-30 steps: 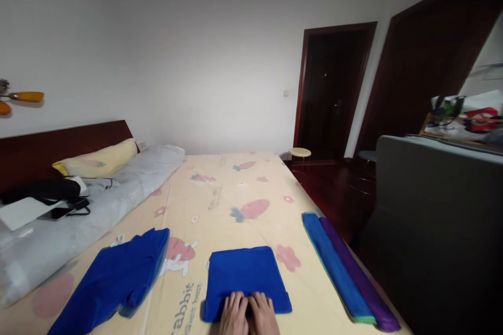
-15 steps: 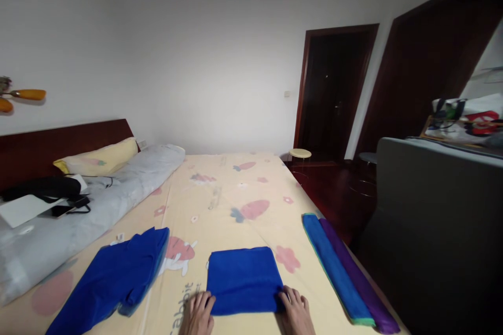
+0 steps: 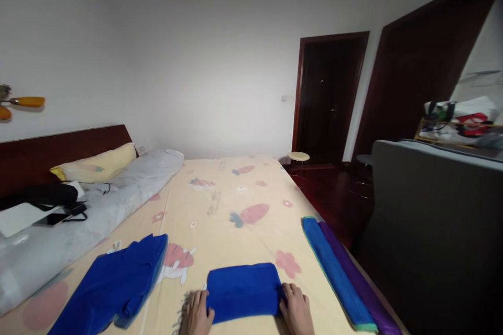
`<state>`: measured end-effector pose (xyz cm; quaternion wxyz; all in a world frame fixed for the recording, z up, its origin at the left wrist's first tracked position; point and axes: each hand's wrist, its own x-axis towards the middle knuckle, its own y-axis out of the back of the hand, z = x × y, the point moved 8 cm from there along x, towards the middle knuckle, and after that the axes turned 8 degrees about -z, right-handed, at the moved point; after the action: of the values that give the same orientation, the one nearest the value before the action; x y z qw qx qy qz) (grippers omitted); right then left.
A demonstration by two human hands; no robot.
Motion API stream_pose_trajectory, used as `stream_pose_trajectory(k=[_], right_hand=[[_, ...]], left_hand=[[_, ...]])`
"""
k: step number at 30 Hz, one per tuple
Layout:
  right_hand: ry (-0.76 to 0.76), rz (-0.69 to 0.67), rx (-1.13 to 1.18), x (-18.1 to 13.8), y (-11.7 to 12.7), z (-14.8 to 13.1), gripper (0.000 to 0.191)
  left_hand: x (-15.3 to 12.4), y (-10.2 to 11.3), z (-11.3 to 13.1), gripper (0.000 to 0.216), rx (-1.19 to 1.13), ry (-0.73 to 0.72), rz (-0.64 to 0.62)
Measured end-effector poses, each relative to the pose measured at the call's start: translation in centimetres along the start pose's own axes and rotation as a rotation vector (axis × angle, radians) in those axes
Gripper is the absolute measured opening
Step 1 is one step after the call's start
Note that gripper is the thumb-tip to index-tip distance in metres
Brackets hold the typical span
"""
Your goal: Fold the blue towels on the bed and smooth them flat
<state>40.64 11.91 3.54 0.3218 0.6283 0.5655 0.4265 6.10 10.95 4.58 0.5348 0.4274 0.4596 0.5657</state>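
Note:
A folded blue cloth (image 3: 243, 293) lies as a flat rectangle on the bed in front of me. My left hand (image 3: 199, 314) is at its left end, fingers curled over the edge and thumb tucked low beside it. At the opposite end, my right hand (image 3: 295, 309) grips the edge with bent fingers. To the left lies a loosely laid blue garment (image 3: 113, 282), with nobody touching it. Two rolled or long-folded cloths, one blue with green trim (image 3: 334, 272) and one purple (image 3: 359, 277), rest side by side near the bed's right edge.
The bed sheet (image 3: 220, 241) is cream with carrot and rabbit prints. A grey quilt (image 3: 129, 193) runs along the left, carrying a black bag (image 3: 47, 196) and a phone (image 3: 55, 219). Beyond the bed's right side stand a stool (image 3: 298, 156) and a dark grey panel (image 3: 428, 220).
The blue cloth has become shorter from front to back, its far edge now nearer to me. Both hands stay at its ends. The view has tilted slightly upward.

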Motion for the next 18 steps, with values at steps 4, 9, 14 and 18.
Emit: stream_pose_trajectory(k=[4, 9, 14, 18], right_hand=[[0.178, 0.055, 0.028, -0.7, 0.0, -4.0, 0.038], [0.343, -0.173, 0.059, -1.9, -2.4, -10.5, 0.043], [0.295, -0.248, 0.024, -2.3, -3.6, -8.7, 0.044], [0.245, -0.175, -0.03, -2.4, -2.3, -2.9, 0.042]], left_hand=[[-0.7, -1.5, 4.0, 0.051, 0.012, -0.208, 0.035], [-1.5, -5.7, 9.5, 0.057, -0.038, -0.386, -0.113], [-1.3, -5.7, 7.6, 0.062, -0.006, -0.326, -0.236], [-1.5, -3.5, 1.9, 0.065, 0.043, -0.293, -0.212]])
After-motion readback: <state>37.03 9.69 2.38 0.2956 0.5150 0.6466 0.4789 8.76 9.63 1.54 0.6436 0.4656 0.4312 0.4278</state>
